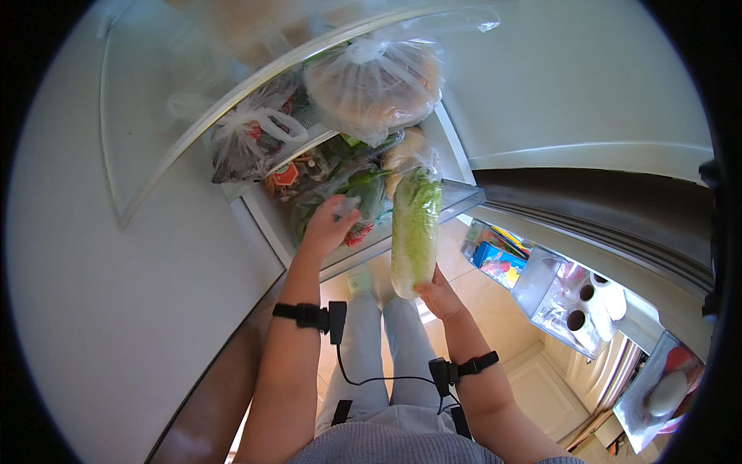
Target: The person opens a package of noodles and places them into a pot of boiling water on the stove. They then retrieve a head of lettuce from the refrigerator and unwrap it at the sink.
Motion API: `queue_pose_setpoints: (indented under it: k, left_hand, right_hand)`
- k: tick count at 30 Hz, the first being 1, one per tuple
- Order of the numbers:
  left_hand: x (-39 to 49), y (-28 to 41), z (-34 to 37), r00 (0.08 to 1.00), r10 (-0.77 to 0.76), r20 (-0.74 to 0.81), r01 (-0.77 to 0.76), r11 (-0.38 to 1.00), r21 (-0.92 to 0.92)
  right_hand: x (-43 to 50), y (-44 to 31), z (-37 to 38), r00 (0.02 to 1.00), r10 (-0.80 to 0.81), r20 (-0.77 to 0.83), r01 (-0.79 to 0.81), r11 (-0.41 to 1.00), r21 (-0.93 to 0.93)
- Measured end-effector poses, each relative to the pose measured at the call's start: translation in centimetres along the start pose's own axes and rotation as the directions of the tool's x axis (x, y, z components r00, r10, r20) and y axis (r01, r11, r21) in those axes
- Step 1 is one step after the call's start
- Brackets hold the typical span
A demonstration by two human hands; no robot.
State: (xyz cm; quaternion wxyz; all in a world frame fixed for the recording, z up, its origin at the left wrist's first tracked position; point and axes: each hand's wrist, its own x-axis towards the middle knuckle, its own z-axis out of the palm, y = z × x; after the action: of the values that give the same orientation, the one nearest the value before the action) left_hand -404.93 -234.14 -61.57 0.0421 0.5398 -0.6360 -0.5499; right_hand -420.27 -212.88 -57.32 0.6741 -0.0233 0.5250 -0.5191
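Observation:
A napa cabbage (416, 232) wrapped in clear plastic rests in my right hand (442, 294), which holds its lower end. The cabbage hangs over the front edge of an open refrigerator drawer (365, 253). My left hand (331, 225) is over the drawer, thumb and fingers at the thin plastic of a bag of green vegetables (366, 194); its fingertips are closed on that plastic. Beside the bag lie a clear pack with a red label (285, 174) and a pale round item in plastic (406, 152), partly behind the cabbage.
A glass shelf edge (243, 87) curves above the drawer. Knotted plastic bags, one dark (249, 142) and one large and round (374, 87), sit behind. At right, the open refrigerator door has clear bins (536, 284) with packages. A smooth wall panel (133, 301) stands left.

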Motion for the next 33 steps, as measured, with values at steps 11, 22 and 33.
queue_pose_setpoints:
  k: [11,22,33]
  left_hand:
    - [-8.7,1.8,-0.7,0.876,0.464,-0.129,-0.375,0.826,0.421]
    - [-8.5,-0.7,-0.9,0.775,0.560,-0.293,-0.260,0.704,0.661]
    - [-1.5,1.7,-2.2,0.513,0.519,-0.684,-0.175,0.843,0.509]
  right_hand:
    - [3.2,0.5,1.3,0.993,-0.108,0.053,0.093,0.968,0.231]
    - [4.7,-1.6,4.0,0.960,-0.197,0.201,0.101,0.907,0.409]
    - [-0.5,-1.5,1.0,1.000,0.005,0.018,-0.005,1.000,0.027]
